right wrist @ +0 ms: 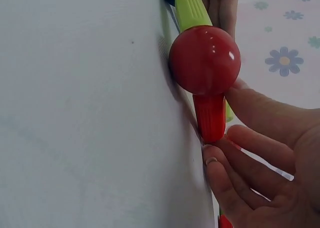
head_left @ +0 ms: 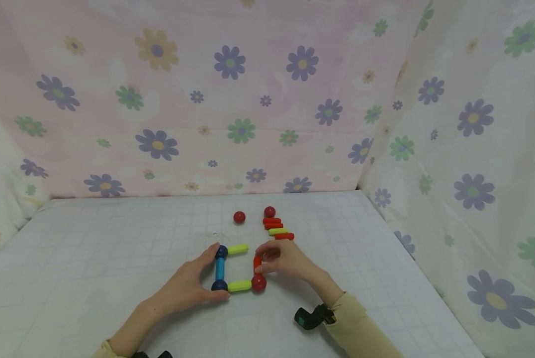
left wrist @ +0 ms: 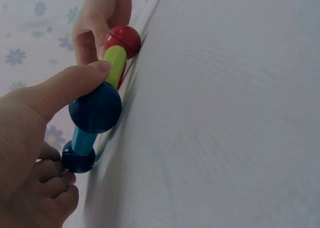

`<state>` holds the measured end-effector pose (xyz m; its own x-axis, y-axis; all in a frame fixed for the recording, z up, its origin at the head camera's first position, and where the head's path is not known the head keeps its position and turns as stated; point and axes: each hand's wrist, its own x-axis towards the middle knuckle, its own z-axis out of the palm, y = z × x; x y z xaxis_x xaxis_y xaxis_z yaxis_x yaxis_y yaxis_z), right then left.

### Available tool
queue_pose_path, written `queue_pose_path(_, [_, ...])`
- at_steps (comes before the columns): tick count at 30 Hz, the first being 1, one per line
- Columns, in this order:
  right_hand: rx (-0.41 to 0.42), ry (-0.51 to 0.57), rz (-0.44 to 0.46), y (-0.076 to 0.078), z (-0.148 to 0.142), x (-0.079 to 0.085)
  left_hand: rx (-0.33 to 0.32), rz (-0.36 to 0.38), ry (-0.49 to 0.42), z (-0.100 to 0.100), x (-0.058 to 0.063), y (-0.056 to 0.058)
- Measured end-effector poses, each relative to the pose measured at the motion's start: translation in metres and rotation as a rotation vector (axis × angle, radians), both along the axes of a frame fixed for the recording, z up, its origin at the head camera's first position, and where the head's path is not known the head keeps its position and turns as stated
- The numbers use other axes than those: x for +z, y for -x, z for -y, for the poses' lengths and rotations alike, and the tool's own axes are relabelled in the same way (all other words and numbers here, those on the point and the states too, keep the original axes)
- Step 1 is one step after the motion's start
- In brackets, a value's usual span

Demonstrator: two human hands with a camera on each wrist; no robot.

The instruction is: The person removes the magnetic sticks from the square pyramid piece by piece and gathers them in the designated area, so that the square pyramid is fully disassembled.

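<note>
An open square of toy rods and balls lies on the table. On its left side a blue rod [head_left: 220, 269] joins two dark blue balls [head_left: 222, 251]. My left hand [head_left: 182, 286] holds this side between thumb and fingers; in the left wrist view the thumb lies against the near yellow-green rod [left wrist: 116, 63]. That rod leads to a red ball [head_left: 259, 283]. From the red ball a red rod [right wrist: 210, 117] points away, and my right hand [head_left: 290, 258] pinches it. A second yellow-green rod [head_left: 238, 249] sticks out of the far blue ball, its right end free.
Behind the square are two loose red balls [head_left: 239, 217]. A row of loose rods, red and one yellow-green [head_left: 278, 231], lies just beyond my right hand. Flowered cloth [head_left: 249, 99] hangs behind and along the right side of the white table [head_left: 93, 238].
</note>
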<state>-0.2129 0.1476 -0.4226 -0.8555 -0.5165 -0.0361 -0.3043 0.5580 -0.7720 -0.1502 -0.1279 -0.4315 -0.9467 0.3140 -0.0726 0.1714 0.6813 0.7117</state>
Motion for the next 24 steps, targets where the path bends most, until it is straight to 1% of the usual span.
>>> queue_pose_path(11, [0.037,0.002,0.016,0.0020,0.0002,-0.0038,0.000,-0.002,0.000,0.0009,-0.0010,0.0008])
queue_pose_path(15, [0.049,0.004,0.010,0.0016,0.0003,-0.0041,0.000,-0.005,0.002,0.0011,-0.0016,0.0008])
queue_pose_path(24, [0.030,-0.005,0.000,0.0005,-0.0002,-0.0056,-0.005,-0.017,0.005,0.0002,-0.0014,0.0004])
